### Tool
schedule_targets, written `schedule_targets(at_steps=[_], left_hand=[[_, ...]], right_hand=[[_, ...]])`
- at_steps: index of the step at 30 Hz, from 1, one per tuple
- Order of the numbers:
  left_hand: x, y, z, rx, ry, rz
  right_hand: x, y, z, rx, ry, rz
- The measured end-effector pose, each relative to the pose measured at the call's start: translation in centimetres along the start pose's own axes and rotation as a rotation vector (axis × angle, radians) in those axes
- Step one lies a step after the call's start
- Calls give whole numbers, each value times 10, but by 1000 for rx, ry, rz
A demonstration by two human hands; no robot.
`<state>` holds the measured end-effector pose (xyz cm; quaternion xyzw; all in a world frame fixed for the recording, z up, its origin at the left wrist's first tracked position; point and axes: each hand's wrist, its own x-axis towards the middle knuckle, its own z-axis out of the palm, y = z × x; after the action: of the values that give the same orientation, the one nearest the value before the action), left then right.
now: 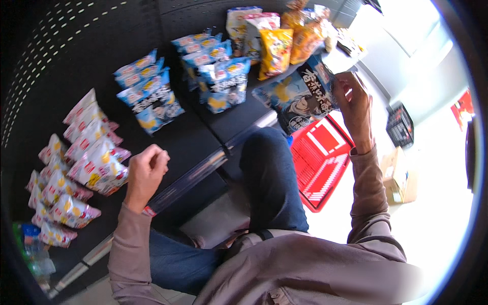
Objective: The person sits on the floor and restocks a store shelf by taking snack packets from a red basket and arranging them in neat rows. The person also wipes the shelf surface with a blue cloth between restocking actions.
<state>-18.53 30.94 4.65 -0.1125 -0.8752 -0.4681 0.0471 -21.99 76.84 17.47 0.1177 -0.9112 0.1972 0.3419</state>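
Observation:
My right hand (pixel 353 105) grips one end of a blue snack bag (pixel 280 93) with dark panels and printed writing. That bag hangs beyond my raised knee, partly over a red plastic basket (pixel 305 162). My left hand (pixel 146 177) is curled into a loose fist above the front of a black shelf (pixel 190 139), with nothing visible in it. Just left of it are white and pink snack bags (pixel 97 167) in rows. Blue snack bags stand in two groups farther along, one on the left (pixel 154 105) and one on the right (pixel 225 85).
Yellow snack bags (pixel 275 53) and white bags (pixel 259 36) crowd the shelf's far end. A price-label rail (pixel 190 177) runs along its front edge. Bottles (pixel 36 251) stand at the lower left. On the floor at right are a black crate (pixel 400 125) and a cardboard box (pixel 396 177).

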Motion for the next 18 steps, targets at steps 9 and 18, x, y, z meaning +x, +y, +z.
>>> schedule_targets(at_steps=[9, 18], left_hand=[[8, -2, 17, 10, 13, -50], [8, -17, 20, 78, 0, -96]], right_hand=[[-172, 177, 29, -247, -252, 488], [-336, 228, 102, -418, -557, 673]])
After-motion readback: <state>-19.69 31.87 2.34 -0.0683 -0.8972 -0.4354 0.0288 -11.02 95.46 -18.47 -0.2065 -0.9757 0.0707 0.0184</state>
